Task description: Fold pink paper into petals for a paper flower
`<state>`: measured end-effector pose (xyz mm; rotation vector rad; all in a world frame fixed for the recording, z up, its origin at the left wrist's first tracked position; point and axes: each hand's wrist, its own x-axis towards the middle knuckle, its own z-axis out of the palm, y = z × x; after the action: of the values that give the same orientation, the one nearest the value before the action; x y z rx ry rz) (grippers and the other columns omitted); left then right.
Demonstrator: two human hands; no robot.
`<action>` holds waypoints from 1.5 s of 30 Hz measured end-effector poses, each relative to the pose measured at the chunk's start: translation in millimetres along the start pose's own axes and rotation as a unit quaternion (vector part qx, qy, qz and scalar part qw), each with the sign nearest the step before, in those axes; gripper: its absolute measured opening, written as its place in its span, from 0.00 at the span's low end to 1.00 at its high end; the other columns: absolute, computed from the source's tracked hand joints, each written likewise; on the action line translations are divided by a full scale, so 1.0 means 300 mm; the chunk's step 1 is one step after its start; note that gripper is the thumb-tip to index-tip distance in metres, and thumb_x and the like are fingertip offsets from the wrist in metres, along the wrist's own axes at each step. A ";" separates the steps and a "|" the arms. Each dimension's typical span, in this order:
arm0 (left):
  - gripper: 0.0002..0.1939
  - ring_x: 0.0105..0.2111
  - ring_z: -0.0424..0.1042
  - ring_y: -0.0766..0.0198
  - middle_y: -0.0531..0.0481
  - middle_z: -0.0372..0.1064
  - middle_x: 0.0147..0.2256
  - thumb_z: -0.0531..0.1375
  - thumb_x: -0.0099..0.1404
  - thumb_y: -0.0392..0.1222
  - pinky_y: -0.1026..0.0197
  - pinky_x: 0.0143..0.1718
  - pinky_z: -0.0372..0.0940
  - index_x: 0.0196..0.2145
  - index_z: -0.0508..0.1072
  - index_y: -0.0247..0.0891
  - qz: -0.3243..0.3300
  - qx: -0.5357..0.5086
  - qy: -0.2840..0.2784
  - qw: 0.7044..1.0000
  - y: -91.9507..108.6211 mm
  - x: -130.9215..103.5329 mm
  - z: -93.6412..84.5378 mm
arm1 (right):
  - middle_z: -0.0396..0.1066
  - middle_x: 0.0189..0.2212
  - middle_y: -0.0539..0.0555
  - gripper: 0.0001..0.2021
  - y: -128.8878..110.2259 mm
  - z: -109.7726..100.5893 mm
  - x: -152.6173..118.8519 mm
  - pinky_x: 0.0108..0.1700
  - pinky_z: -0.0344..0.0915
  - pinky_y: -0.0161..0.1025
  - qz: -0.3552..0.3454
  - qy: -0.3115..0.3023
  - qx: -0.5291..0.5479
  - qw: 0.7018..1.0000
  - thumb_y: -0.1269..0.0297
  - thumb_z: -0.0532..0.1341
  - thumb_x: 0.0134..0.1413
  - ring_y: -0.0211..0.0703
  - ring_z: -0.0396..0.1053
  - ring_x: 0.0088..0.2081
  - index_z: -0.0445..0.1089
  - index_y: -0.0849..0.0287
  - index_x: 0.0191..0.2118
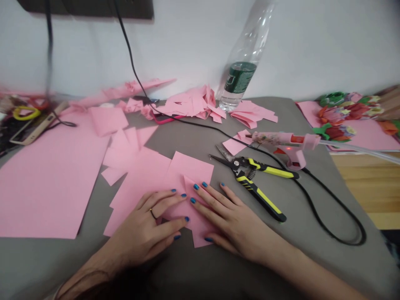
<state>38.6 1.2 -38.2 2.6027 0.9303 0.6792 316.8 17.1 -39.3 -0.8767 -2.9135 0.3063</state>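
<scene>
A piece of pink paper (200,228) is found between the two hands, on the worktop (175,275), and its right part is covered by the right hand (233,221). Its visible left edge is directed away from the body, with the far end leaning slightly to the left; this seems to be its long axis. The right hand is the nearer one: it is laid flat on the paper, with the fingers spread. The left hand (142,229) is placed just at the left side, loosely bent, with its fingertips apart; whether the paper edge is touched by them cannot be told. Just beyond the fingertips, a wider pink sheet (192,164) is seen, partly overlapped by the piece. To the right of the right hand, and a little beyond, the cutters (237,163) are laid with their handles apart.

How far the piece extends under the right palm is hidden, and whether it is folded or layered cannot be made out. Far beyond the hands, the bottle (240,79) is cut off at its top.
</scene>
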 end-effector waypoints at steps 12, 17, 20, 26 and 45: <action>0.14 0.58 0.64 0.45 0.37 0.68 0.58 0.56 0.67 0.29 0.40 0.54 0.63 0.47 0.76 0.38 -0.009 0.009 0.008 1.000 -0.005 0.008 -0.005 | 0.42 0.73 0.65 0.32 -0.002 0.005 -0.006 0.61 0.59 0.65 -0.003 0.003 -0.003 1.000 0.62 0.59 0.65 0.63 0.51 0.70 0.52 0.62 0.71; 0.14 0.58 0.65 0.45 0.37 0.70 0.57 0.56 0.67 0.29 0.40 0.55 0.63 0.47 0.76 0.38 -0.010 0.014 0.014 1.000 -0.003 0.008 -0.004 | 0.41 0.73 0.65 0.32 0.001 0.006 -0.007 0.61 0.59 0.66 -0.005 -0.003 0.001 1.000 0.61 0.59 0.65 0.63 0.51 0.70 0.52 0.61 0.71; 0.14 0.58 0.65 0.45 0.37 0.70 0.57 0.56 0.67 0.29 0.40 0.55 0.63 0.46 0.77 0.38 -0.013 0.012 0.017 1.000 0.000 0.006 -0.003 | 0.40 0.73 0.65 0.33 0.005 0.008 -0.006 0.62 0.57 0.66 -0.005 -0.007 0.007 1.000 0.61 0.59 0.65 0.62 0.50 0.70 0.51 0.61 0.71; 0.15 0.58 0.66 0.45 0.37 0.71 0.57 0.56 0.67 0.29 0.40 0.55 0.63 0.47 0.78 0.38 -0.018 0.012 0.020 1.000 0.000 0.006 -0.003 | 0.40 0.73 0.64 0.33 0.006 0.002 -0.004 0.64 0.55 0.66 0.000 -0.017 0.022 1.000 0.63 0.59 0.65 0.60 0.48 0.71 0.50 0.60 0.72; 0.15 0.60 0.64 0.47 0.38 0.70 0.57 0.56 0.69 0.30 0.39 0.56 0.63 0.49 0.76 0.40 -0.021 0.011 0.015 1.000 -0.003 -0.002 0.004 | 0.45 0.72 0.64 0.31 0.004 0.001 -0.002 0.64 0.54 0.64 -0.002 -0.007 0.008 1.000 0.62 0.59 0.65 0.60 0.50 0.70 0.54 0.59 0.70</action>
<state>38.4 1.2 -39.9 2.5904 1.0033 0.7030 317.9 17.8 -39.8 -0.8695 -2.9208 0.3377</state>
